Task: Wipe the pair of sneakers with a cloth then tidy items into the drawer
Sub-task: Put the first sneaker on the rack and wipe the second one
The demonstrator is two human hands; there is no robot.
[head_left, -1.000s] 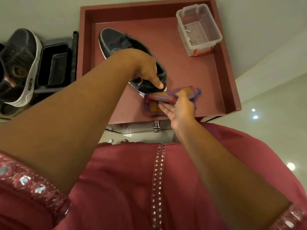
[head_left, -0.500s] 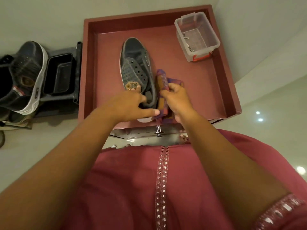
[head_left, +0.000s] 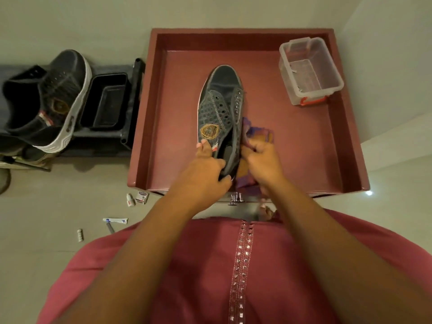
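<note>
A dark grey sneaker (head_left: 221, 101) with a gold emblem lies toe-away in the open maroon drawer (head_left: 304, 146). My left hand (head_left: 205, 169) grips its heel end, thumb on the tongue near the emblem. My right hand (head_left: 261, 160) holds a purple and orange cloth (head_left: 257, 134) pressed against the sneaker's right side. The second sneaker (head_left: 58, 99), dark with a white sole, rests on a black rack at the left, outside the drawer.
A clear plastic box (head_left: 311, 71) with a red clip stands in the drawer's far right corner. A black tray (head_left: 105, 104) sits on the rack. Small tubes and packets (head_left: 138, 198) lie on the tiled floor left of my body. The drawer's metal handle (head_left: 236, 198) is below my hands.
The sneaker has been turned from slanting leftward to pointing straight away. My right hand with the cloth moved from the heel's front to the shoe's right side.
</note>
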